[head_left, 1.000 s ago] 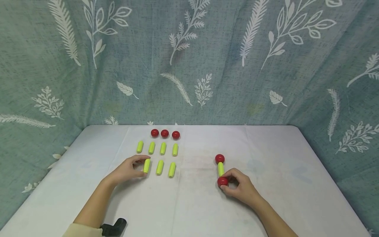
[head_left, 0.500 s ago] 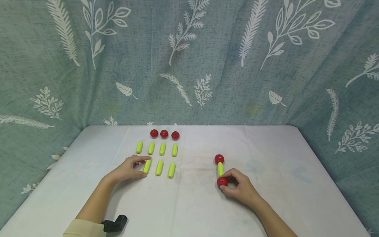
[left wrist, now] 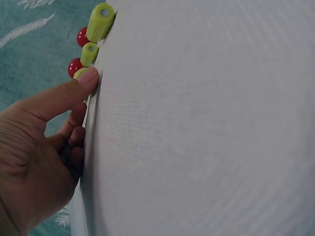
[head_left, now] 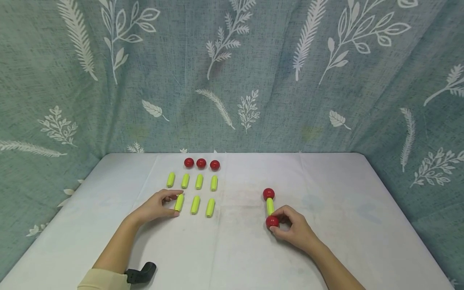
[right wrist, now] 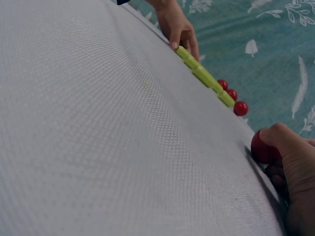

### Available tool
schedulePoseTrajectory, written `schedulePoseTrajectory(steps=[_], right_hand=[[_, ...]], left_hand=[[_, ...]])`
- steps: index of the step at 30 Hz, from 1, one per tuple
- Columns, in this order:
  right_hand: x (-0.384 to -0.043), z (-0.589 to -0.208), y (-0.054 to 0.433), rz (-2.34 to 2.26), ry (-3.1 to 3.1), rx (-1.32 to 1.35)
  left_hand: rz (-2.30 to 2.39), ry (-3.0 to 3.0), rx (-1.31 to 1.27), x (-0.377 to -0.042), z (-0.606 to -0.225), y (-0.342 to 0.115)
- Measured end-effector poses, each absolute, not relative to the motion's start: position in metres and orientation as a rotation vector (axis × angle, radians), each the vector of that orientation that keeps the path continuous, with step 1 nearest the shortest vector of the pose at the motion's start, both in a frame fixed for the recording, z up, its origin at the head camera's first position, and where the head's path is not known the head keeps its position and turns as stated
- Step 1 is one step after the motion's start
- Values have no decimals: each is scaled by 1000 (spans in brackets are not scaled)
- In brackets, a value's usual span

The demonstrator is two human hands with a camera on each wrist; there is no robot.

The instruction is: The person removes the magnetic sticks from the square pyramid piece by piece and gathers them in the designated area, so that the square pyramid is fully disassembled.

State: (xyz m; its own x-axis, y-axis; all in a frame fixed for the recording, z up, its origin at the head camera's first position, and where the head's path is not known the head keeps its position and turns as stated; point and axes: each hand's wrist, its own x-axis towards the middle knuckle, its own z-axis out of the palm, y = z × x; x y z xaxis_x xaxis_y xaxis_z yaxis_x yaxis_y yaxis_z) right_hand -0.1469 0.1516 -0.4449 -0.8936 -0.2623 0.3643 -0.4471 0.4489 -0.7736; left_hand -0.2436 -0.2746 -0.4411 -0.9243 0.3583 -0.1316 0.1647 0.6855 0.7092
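Note:
In the head view my left hand (head_left: 157, 207) pinches a yellow-green rod (head_left: 179, 202) lengthwise, thumb at its near end and index finger at its far end. My right hand (head_left: 295, 227) grips a red ball (head_left: 272, 222) between thumb and index finger. That ball meets the near end of another yellow-green rod (head_left: 270, 206), whose far end meets a second red ball (head_left: 268, 194); the three form a line. From the left wrist, my left thumb (left wrist: 87, 77) covers most of its rod. The right wrist view shows the gripped ball (right wrist: 263, 147) partly behind the thumb.
Left of centre lie more yellow-green rods in two rows, such as a near one (head_left: 210, 208) and a far one (head_left: 199, 181). Three red balls (head_left: 201, 163) sit behind them. A white cloth (head_left: 239, 257) covers the table; a patterned curtain (head_left: 275, 108) hangs behind.

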Motion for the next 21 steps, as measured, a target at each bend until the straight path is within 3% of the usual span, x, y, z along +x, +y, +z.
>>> schedulePoseTrajectory(steps=[9, 21], right_hand=[[-150, -451, 154, 1405, -2480, 656], [-151, -456, 154, 1408, -2481, 674]], left_hand=[[1186, 2660, 467, -239, -429, -267], [1241, 2545, 711, -244, -413, -196]])
